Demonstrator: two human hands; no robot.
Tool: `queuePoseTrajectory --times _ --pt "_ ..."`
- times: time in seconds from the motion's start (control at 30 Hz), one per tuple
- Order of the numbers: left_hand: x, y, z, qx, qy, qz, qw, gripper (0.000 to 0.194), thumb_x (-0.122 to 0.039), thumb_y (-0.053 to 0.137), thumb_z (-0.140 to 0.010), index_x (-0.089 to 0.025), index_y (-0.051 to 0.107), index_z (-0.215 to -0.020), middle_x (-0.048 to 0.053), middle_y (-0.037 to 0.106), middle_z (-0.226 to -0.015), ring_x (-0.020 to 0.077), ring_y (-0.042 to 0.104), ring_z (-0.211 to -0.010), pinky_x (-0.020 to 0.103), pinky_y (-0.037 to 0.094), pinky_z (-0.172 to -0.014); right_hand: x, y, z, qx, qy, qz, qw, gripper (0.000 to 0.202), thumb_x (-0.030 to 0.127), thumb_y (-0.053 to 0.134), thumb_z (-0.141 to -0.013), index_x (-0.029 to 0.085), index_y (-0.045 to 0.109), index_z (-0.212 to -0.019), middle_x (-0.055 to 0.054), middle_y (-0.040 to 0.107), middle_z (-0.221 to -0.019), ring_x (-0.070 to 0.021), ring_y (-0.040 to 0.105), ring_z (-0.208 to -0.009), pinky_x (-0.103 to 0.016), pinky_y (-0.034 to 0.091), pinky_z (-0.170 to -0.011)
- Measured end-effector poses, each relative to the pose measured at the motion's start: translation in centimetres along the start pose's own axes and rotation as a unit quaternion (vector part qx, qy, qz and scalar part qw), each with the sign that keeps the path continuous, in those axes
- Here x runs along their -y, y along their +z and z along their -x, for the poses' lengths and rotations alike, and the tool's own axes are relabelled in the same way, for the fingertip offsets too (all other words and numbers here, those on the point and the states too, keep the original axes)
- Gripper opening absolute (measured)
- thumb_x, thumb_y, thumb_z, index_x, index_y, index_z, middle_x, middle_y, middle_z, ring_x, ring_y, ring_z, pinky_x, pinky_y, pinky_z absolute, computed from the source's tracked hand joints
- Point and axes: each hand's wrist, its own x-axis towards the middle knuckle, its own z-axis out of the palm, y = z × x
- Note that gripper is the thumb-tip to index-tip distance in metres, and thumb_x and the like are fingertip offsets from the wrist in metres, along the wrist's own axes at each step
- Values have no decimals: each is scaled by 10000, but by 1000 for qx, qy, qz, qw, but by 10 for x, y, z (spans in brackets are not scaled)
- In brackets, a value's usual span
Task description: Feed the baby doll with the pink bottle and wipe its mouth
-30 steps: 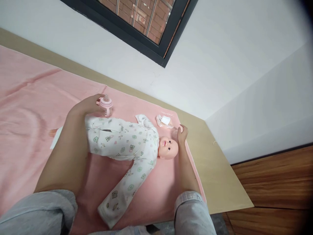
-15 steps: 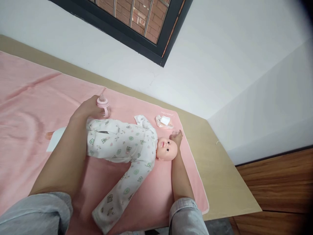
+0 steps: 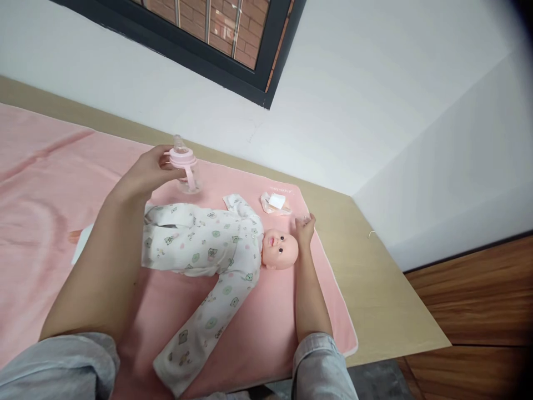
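Note:
A clear baby bottle with a pink collar and handles [image 3: 184, 159] is upright in the grip of my left hand [image 3: 155, 169], above the doll's legs. The bald baby doll [image 3: 280, 250] lies on its back in a white printed outfit [image 3: 208, 239], head to the right, one long sleeve stretched toward me. Just beyond its head, the fingers of my right hand [image 3: 306, 226] are closed round a small clear object, too small to name. Near that hand lies a clear plastic wrapper with a white label [image 3: 277, 201].
A pink blanket [image 3: 45, 205] covers much of the tan table [image 3: 366, 294]. Something white [image 3: 81, 244] with an orange-brown end lies partly behind my left forearm. Beyond the table stand a white wall and a dark-framed window [image 3: 266, 83].
My left hand has lifted the bottle upward. My right hand has moved slightly up beside the doll's head, and the small clear object in it is raised. The view has shifted slightly.

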Motion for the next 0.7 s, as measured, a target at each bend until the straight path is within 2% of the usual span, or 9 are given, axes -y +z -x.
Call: queuePoseTrajectory --times 0.1,0.17,0.3,0.4,0.53,0.6,0.7 --pt "-21 18 11 63 22 46 997 780 -290 838 -632 -153 494 -1319 106 629 -1244 263 584 -1130 380 474 -976 33 -14 -2 -25 -12 -105 994 730 394 583 -798 141 308 -1426 -180 500 -1405 -216 558 -1231 -362 454 -1054" --pt "-34 33 22 111 39 55 992 730 -247 792 -671 -156 478 -1324 119 620 -1259 269 586 -1151 383 476 -977 64 -26 5 -9 -50 -182 982 733 412 606 -798 174 321 -1430 -157 485 -1430 -207 538 -1267 -350 454 -1060" --pt "-53 64 50 191 103 -2 976 651 -225 688 -756 -222 449 -1362 86 599 -1290 276 540 -1238 411 439 -1035 128 -53 40 69 -139 -261 953 788 470 599 -835 257 239 -1502 -122 492 -1434 -224 505 -1315 -401 439 -1089" --pt "-61 83 71 228 131 -71 962 645 -281 672 -754 -314 447 -1357 37 601 -1283 295 533 -1250 407 467 -1002 161 -67 72 100 -170 -267 943 800 520 584 -849 312 204 -1521 -101 464 -1458 -245 466 -1351 -455 427 -1105" --pt "-67 101 90 269 122 -117 948 680 -319 663 -723 -413 412 -1348 -12 604 -1281 307 570 -1208 371 547 -827 180 -69 99 130 -178 -280 934 814 565 559 -860 346 151 -1530 -91 439 -1471 -251 459 -1354 -476 436 -1105" --pt "-69 106 95 278 114 -123 946 687 -326 661 -715 -423 399 -1344 -20 616 -1264 309 591 -1180 365 553 -772 182 -64 105 162 -177 -285 928 788 561 575 -855 356 199 -1516 -78 439 -1472 -246 468 -1342 -464 447 -1100" --pt "-73 110 97 257 103 -135 951 676 -352 654 -715 -393 395 -1338 -13 637 -1219 306 637 -1088 369 546 -752 184 -58 111 205 -177 -290 918 720 524 616 -843 363 312 -1475 -46 408 -1502 -235 449 -1354 -439 454 -1101"
